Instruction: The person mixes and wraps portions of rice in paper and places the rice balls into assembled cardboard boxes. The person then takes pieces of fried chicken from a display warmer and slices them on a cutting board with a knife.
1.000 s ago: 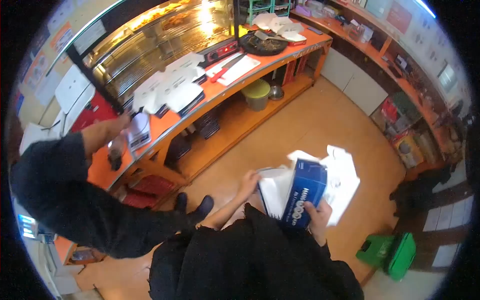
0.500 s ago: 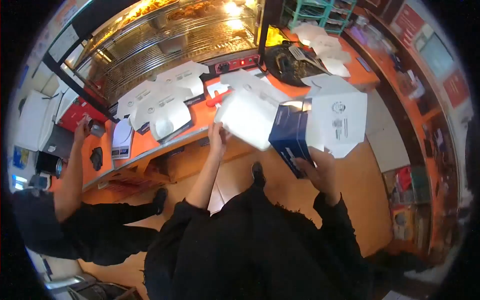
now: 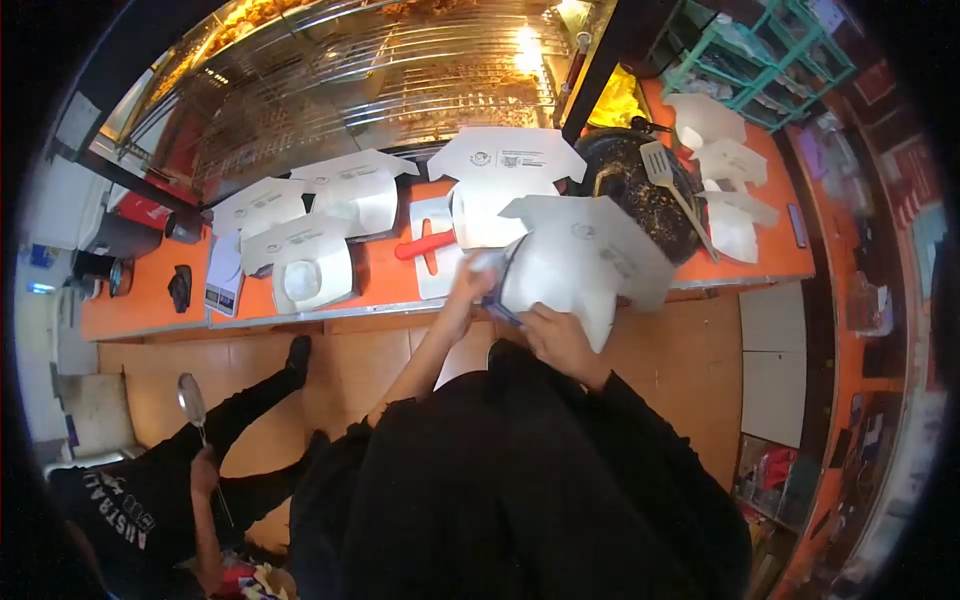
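Note:
An open white takeaway box [image 3: 575,265] with printed lid flaps is held over the counter's front edge. My right hand [image 3: 565,345] grips its near side, the fingers wrapped over the rim. At the box's left side my left hand [image 3: 470,290] is closed near its dark blue wall, with something small and whitish at the fingers, too blurred to name. Behind it stands another open box [image 3: 490,215]. A red-handled tool [image 3: 425,245] lies on a white board just left of that box.
More open boxes [image 3: 300,280] stand on the orange counter at the left, near a scale [image 3: 223,290]. A black pan [image 3: 640,190] with a spatula [image 3: 658,165] is at the right. A heated display [image 3: 400,80] stands behind. A co-worker's hand [image 3: 205,472] holds a strainer at lower left.
The held box has moved left and turned its opening upward. Another box now stands open on the counter behind it. The co-worker has moved back from the counter and holds a strainer.

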### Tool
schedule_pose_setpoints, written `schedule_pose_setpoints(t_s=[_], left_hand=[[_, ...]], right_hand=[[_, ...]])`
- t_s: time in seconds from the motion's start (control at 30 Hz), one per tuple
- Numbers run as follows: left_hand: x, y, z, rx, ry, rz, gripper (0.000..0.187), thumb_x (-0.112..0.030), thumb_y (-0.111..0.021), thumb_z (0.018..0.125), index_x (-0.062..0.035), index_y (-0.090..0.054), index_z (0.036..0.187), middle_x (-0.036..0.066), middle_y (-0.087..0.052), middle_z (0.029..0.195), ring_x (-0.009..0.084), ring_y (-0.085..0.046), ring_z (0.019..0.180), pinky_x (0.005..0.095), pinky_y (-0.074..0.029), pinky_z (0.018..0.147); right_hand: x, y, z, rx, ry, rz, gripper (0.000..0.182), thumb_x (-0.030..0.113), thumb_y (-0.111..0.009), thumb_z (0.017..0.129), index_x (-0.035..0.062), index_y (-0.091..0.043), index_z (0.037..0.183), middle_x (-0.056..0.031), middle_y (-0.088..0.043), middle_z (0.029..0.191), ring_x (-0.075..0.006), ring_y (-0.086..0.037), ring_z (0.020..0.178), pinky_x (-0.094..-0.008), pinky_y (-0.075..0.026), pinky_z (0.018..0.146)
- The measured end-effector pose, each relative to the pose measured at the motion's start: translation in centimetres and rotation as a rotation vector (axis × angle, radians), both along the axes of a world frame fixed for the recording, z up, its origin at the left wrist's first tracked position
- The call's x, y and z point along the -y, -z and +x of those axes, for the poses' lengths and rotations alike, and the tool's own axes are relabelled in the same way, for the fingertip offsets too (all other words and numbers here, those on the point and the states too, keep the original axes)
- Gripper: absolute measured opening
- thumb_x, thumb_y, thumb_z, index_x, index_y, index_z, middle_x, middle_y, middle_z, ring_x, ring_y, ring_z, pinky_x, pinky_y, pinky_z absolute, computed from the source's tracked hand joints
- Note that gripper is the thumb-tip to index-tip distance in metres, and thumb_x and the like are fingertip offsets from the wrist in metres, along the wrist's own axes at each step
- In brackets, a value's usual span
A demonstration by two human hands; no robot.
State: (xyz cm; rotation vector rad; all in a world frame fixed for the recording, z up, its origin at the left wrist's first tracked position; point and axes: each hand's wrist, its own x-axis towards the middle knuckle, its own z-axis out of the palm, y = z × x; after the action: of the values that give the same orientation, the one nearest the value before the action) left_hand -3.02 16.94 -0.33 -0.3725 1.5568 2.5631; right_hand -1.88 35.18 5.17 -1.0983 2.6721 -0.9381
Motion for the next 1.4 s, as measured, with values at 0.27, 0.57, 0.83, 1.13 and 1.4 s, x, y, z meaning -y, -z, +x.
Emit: schedule_pose_setpoints(t_s=[0.27,0.57,0.83,1.13,1.4], left_hand=[[-2.1,-6.7,1.9,-0.005,0.217,-0.197,0.085,-0.021,-0.072,0.064,-0.0168,-0.022,0.132,0.012,-0.025,0.129,0.0204,-0.047,0.096,0.0285,-0.052,0.062],[-6.0,-5.3,-0.7,-0.146,0.045,-0.255,0.089,-0.013,-0.06,0.056,-0.0093,-0.017,0.134,0.012,-0.023,0.135,0.0191,-0.031,0.119,0.0267,-0.038,0.088],[-8.5,-4.4,1.2,0.093,-0.197,0.23,0.086,-0.017,-0.054,0.059,-0.0048,-0.014,0.134,0.014,-0.03,0.13,0.0247,-0.036,0.115,0.0328,-0.029,0.095],[-7.8,-6.0,-4.1,0.077,0.151,0.117,0.092,-0.028,-0.063,0.061,-0.0109,-0.011,0.135,0.008,-0.036,0.123,0.0219,-0.042,0.105,0.0356,-0.036,0.086],[-15.4,-9.9,-12.2,0.097,0.155,0.071,0.076,-0.034,-0.06,0.063,-0.0001,-0.031,0.125,0.009,-0.047,0.112,0.0227,-0.046,0.103,0.0339,-0.034,0.089]], right_hand=[[-0.3,1.8,-5.7,0.712,-0.381,-0.416,0.023,0.021,-0.052,0.083,-0.0016,-0.055,0.079,-0.0083,-0.048,0.069,-0.0143,-0.047,0.058,-0.0259,-0.038,0.056],[-3.7,0.2,-8.2,0.646,-0.223,-0.522,0.03,0.021,-0.054,0.081,-0.0048,-0.048,0.068,-0.0101,-0.042,0.059,-0.0128,-0.041,0.054,-0.0275,-0.035,0.051],[-11.9,-9.1,-11.5,0.475,-0.215,-0.702,0.028,0.022,-0.053,0.083,-0.003,-0.049,0.072,-0.011,-0.046,0.061,-0.0139,-0.043,0.054,-0.0277,-0.036,0.051],[-26.8,-20.5,-10.2,0.114,0.339,-0.47,0.02,0.012,-0.058,0.076,0.001,-0.055,0.093,-0.0135,-0.057,0.076,-0.021,-0.057,0.068,-0.0307,-0.043,0.06],[-48.2,-16.7,-24.5,-0.312,0.712,0.142,0.02,-0.002,-0.054,0.069,-0.004,-0.055,0.088,-0.0185,-0.057,0.076,-0.029,-0.057,0.072,-0.0336,-0.044,0.064]])
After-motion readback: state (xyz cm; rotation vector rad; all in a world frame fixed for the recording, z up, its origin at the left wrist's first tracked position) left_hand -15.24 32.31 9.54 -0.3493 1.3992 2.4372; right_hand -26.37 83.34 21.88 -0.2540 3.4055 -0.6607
